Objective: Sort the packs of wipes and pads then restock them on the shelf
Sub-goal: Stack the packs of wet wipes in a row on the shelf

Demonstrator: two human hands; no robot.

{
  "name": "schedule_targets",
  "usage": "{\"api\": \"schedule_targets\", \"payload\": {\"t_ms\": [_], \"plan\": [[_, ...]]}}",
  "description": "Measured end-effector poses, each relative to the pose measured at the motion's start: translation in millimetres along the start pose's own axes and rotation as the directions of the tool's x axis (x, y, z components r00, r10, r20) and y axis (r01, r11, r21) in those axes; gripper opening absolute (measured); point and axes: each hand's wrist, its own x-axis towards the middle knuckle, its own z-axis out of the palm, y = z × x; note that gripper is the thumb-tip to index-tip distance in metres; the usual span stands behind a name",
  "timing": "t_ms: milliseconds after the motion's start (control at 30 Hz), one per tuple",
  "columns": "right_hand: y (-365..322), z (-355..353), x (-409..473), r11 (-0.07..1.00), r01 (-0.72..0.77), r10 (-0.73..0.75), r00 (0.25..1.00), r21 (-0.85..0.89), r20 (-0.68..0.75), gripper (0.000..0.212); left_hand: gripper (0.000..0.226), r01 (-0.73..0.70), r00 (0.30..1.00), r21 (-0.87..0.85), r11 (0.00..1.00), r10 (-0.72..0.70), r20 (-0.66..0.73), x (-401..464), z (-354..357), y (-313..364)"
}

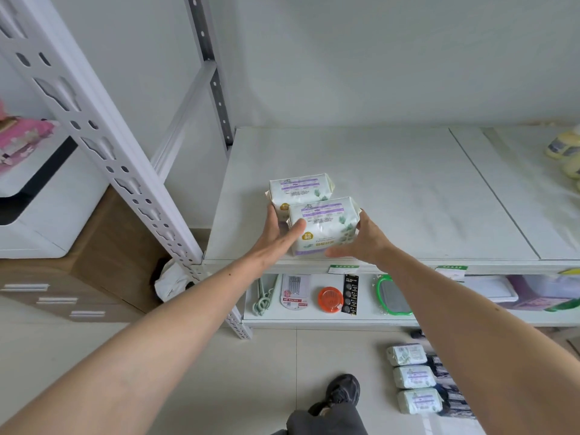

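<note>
Packs of pads stand on the white shelf (392, 196) near its front edge, one behind the other. The front pack (323, 226) sits between the two hands; the rear pack (299, 191) stands just beyond it, touching or nearly touching its back, and a little toward the left hand's side.

The left hand (276, 238) has its fingers straight, laid along the left side of both packs, with the thumb lying across the front pack's face. The right hand (365, 243) is spread loosely, its fingers against the right end of the front pack and its thumb pointing across below the pack's lower edge. Neither hand curls round the pack; both press it flat from the sides.

Below the right forearm, on the floor, three more packs (412, 379) of the same pale kind lie in a row, well apart from the hands. Under the hands, the lower shelf level carries small goods: a round orange lid (330, 298), a dark card of button cells (350, 295) just right of it, and a green-rimmed container (392, 298) partly hidden by the right forearm. Far left of the left hand, a pink pack (25, 141) rests on a neighbouring shelf.
</note>
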Motion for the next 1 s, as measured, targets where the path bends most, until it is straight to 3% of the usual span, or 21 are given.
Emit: {"api": "schedule_targets", "payload": {"t_ms": [133, 267, 367, 467, 567, 667, 800, 1000], "plan": [[-3.6, 6.7, 6.9, 0.999, 0.028, -0.03, 0.999, -0.044, -0.045, 0.101, 0.094, -0.035, 0.999, 0.023, 0.999, 0.035, -0.003, 10.2, -6.9, -25.5], [-10.2, 16.4, 15.7, 0.995, 0.069, -0.073, 0.996, -0.075, -0.05, 0.103, 0.131, -0.044, 0.999, 0.176, 0.983, 0.045, -0.005, 14.3, -8.5, -23.9], [-18.9, 25.4, 19.7, 0.993, 0.099, -0.102, 0.994, -0.068, -0.044, 0.113, 0.132, -0.073, 0.996, 0.245, 0.967, 0.083, -0.033, 24.0, -13.2, -31.2], [-9.8, 28.7, 34.5, 0.989, 0.148, -0.15, 0.987, -0.031, -0.063, 0.137, 0.125, -0.124, 0.99, 0.31, 0.942, 0.137, -0.02, 33.0, -18.9, -33.9], [-2.7, 26.7, 42.3, 0.99, 0.14, -0.14, 0.99, -0.031, 0.004, 0.152, 0.115, -0.166, 0.985, 0.208, 0.964, 0.171, -0.005, 37.5, -23.7, -32.8], [-14.4, 24.9, 38.4, 0.984, 0.163, -0.162, 0.987, -0.077, 0.01, 0.145, 0.113, -0.197, 0.98, 0.117, 0.974, 0.194, 0.037, 41.7, -25.0, -34.9], [-10.2, 27.8, 47.6, 0.989, 0.136, -0.137, 0.99, -0.056, -0.019, 0.12, 0.115, -0.198, 0.978, 0.091, 0.976, 0.19, 0.09, 48.4, -29.5, -34.4], [-16.6, 37.1, 73.0, 0.98, 0.163, -0.17, 0.984, -0.113, -0.054, 0.115, 0.121, -0.191, 0.974, 0.135, 0.972, 0.17, 0.15, 67.3, -51.2, -35.5]]}}
